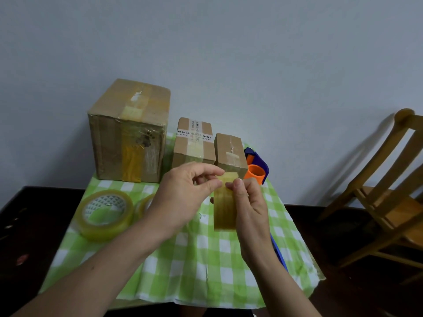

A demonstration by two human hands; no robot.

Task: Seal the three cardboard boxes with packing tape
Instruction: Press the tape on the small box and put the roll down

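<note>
Three cardboard boxes stand at the back of the table: a large box (130, 133), a medium box (194, 143) with a printed label, and a small box (230, 151). All carry strips of old tape. In front of them my right hand (249, 202) grips a roll of clear yellowish packing tape (225, 207) held on edge. My left hand (183, 193) pinches the tape's free end at the top of that roll. Another tape roll (105, 213) lies flat at the left, and a further roll (143, 204) shows partly behind my left wrist.
A green-and-white checked cloth (183, 259) covers the small table. A blue tape dispenser with an orange core (256, 168) sits right of the small box. A blue strip (278, 250) shows under my right forearm. A wooden chair (389, 191) stands at the right, over dark floor.
</note>
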